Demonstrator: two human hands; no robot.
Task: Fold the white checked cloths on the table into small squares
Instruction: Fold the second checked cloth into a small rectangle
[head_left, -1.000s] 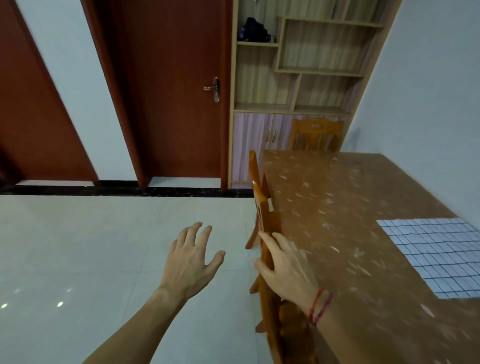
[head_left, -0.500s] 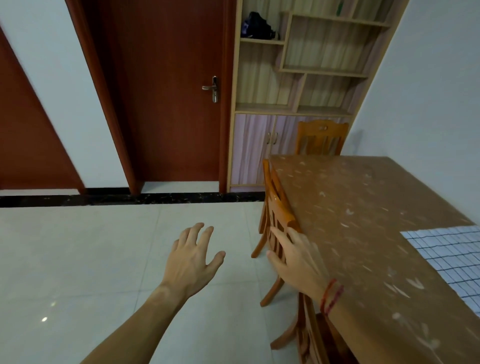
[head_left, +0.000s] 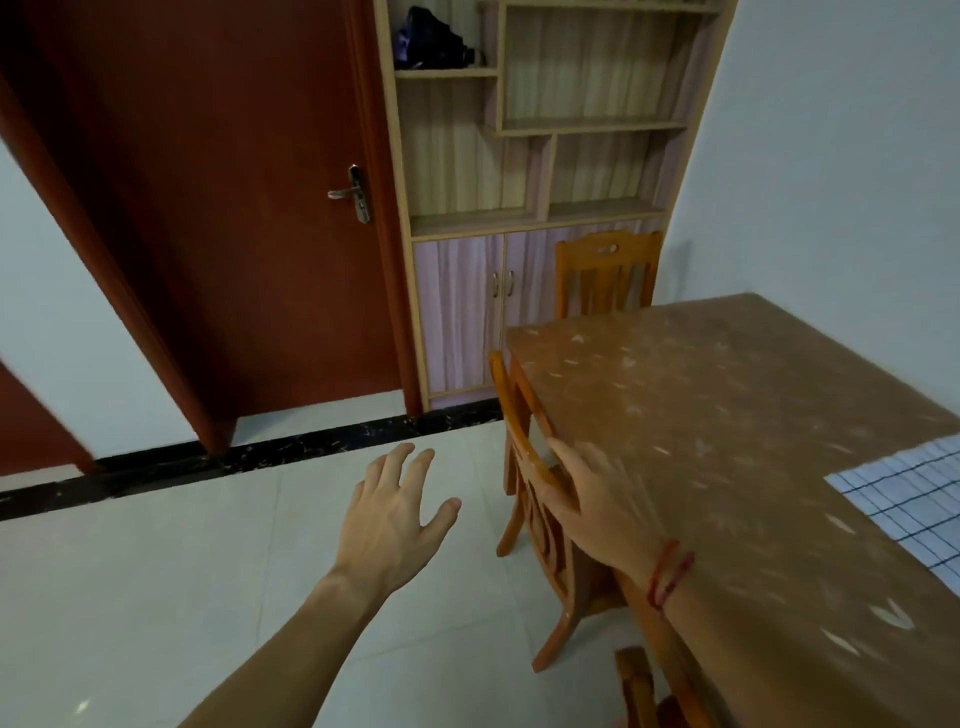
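Reaching out at eleven o'clock, the left hand (head_left: 395, 525) is being held palm-down above the pale tiled floor (head_left: 156, 597), its fingers spread and straight, nothing being gripped. At one o'clock, near it, the right hand (head_left: 597, 512) is being rested on the top rail of the nearest wooden chair (head_left: 543, 535), fingers stretched out. The hand is being smeared by motion blur, so whether the thumb is hooking the rail cannot be told. A red string bracelet (head_left: 670, 577) is being worn on that wrist. The chair is standing tucked against the long edge of the brown speckled table (head_left: 727, 415), and the top of another chair (head_left: 636, 686) is being cut off by the lower edge at five o'clock. The white checked cloth (head_left: 909, 499) is lying flat on the table at three o'clock, well apart from both hands, and is being cropped by the right border. Farther off at one o'clock, a third chair (head_left: 605, 275) is being shown at the table's far end, in front of a shelf cabinet (head_left: 587, 156) whose upper left compartment is being occupied by a dark bag (head_left: 434, 39). At eleven o'clock a closed red-brown door (head_left: 234, 208) with a metal handle (head_left: 353, 195) is being seen beyond a black floor strip (head_left: 260, 454).
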